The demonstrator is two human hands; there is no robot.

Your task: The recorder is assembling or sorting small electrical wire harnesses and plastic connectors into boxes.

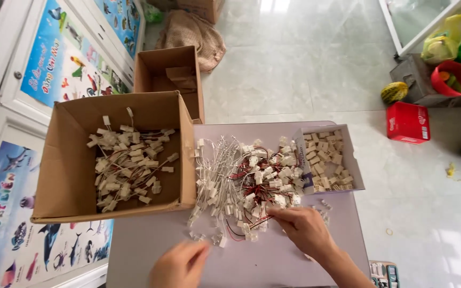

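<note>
A heap of white plastic connectors with red, black and white wires (246, 178) lies in the middle of a pale lilac table (150, 245). My right hand (303, 228) reaches into the near edge of the heap, its fingertips touching the wires and connectors there. My left hand (180, 265) hovers low over the table near its front edge, fingers together, close to a few loose connectors (209, 238); whether it holds one is hidden.
A large cardboard box (70, 160) at left holds wired connectors. A small open box (348, 154) at right holds several cream connector housings. Another cardboard box (169, 74) stands behind. Posters cover the left wall; a red box (407, 122) and a red bowl (453, 79) sit on the floor.
</note>
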